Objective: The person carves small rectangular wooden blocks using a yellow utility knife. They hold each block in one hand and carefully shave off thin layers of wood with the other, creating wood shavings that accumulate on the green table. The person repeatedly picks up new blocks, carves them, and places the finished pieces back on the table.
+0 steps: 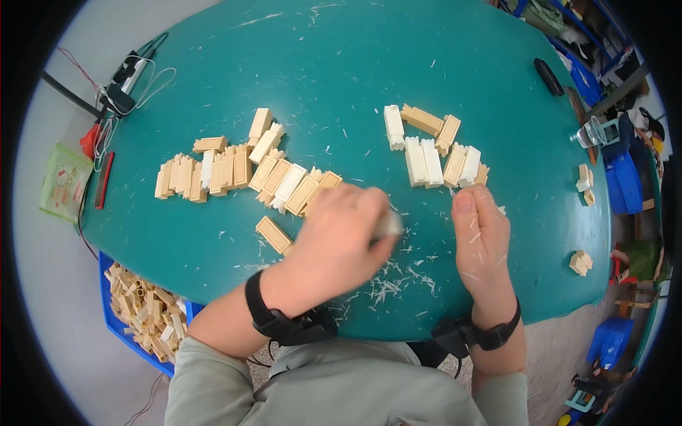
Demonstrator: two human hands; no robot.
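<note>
My left hand (344, 234) is closed round an off-white plastic block (389, 224), which is smeared by motion. Just left of it, a loose beige block (273, 235) lies by my wrist, and a row of beige and cream blocks with notched ends (290, 186) stretches away to the left. My right hand (483, 238) is closed, thumb against fingers, with pale shavings stuck to its skin. Something small and thin shows at its fingertips, too little of it to name. Beyond it sits a second group of blocks (424, 162).
Pale shavings (389, 286) are scattered over the green table (341, 85). A blue bin (114, 323) full of blocks stands at the lower left. A few blocks (581, 263) lie near the right edge. A black object (548, 77) and a power strip (131, 74) rest farther off.
</note>
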